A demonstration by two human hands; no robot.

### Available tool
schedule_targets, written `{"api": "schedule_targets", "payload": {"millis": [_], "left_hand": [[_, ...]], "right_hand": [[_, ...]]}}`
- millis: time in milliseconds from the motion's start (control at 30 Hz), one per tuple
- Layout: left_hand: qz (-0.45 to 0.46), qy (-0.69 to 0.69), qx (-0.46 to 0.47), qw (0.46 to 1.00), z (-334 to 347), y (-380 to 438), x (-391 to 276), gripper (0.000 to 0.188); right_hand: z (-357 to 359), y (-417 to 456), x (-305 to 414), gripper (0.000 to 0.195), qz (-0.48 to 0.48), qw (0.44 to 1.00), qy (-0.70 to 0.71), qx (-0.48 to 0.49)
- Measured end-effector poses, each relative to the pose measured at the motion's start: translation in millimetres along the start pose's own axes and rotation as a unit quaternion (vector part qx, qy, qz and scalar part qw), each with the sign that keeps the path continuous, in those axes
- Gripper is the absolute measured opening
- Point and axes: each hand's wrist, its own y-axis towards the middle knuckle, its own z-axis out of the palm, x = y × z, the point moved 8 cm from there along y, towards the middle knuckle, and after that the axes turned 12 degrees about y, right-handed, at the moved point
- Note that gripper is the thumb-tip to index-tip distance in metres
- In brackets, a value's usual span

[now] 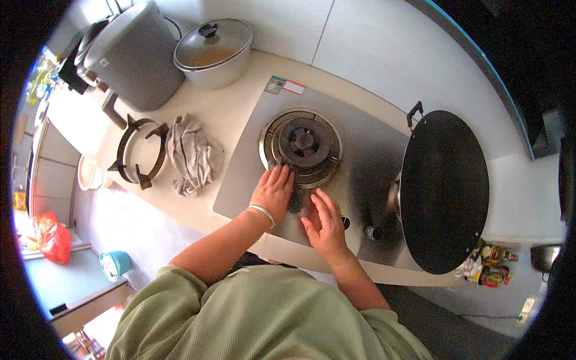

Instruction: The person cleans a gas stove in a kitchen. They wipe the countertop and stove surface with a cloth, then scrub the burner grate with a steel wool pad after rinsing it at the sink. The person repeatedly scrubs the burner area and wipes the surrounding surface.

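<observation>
My left hand (pixel 273 191), with a pale bangle at the wrist, presses a dark scouring pad (pixel 295 200) against the front-left edge of the round gas burner (pixel 306 140). Part of the pad shows beside and beyond the fingers. To its right, my right hand (pixel 325 222) hovers over the steel cooktop (pixel 360 135) with fingers apart and nothing in it, near a control knob (pixel 345 222). The black pan support ring (pixel 120 153) lies off the burner on the counter, left of a crumpled grey cloth (pixel 191 153).
A large black wok (pixel 443 193) covers the cooktop's right side. At the back left stand a big grey pot (pixel 135 58) and a lidded pot (pixel 213 58). Bottles (pixel 495 254) stand at the far right. The counter's front edge (pixel 288 254) runs before me.
</observation>
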Motion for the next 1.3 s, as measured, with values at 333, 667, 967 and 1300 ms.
{"api": "schedule_targets", "payload": {"millis": [333, 667, 967, 1300], "left_hand": [[-0.033, -0.049, 0.0, 0.998, 5, 11, 33, 0.039], [-0.101, -0.09, -0.093, 0.986, 8, 36, 85, 0.037], [-0.05, -0.121, -0.064, 0.989, 16, 30, 69, 0.041], [0.028, -0.162, -0.047, 0.985, 1, 0, 29, 0.035]], "right_hand": [[7, -2, -17, 0.052, 0.01, 0.998, 0.063, 0.024], [38, -6, -37, 0.043, 0.01, 1.0, -0.01, 0.013], [40, -2, -34, 0.037, -0.007, 0.998, -0.056, 0.015], [43, -3, -37, 0.035, 0.001, 0.997, -0.067, 0.026]]}}
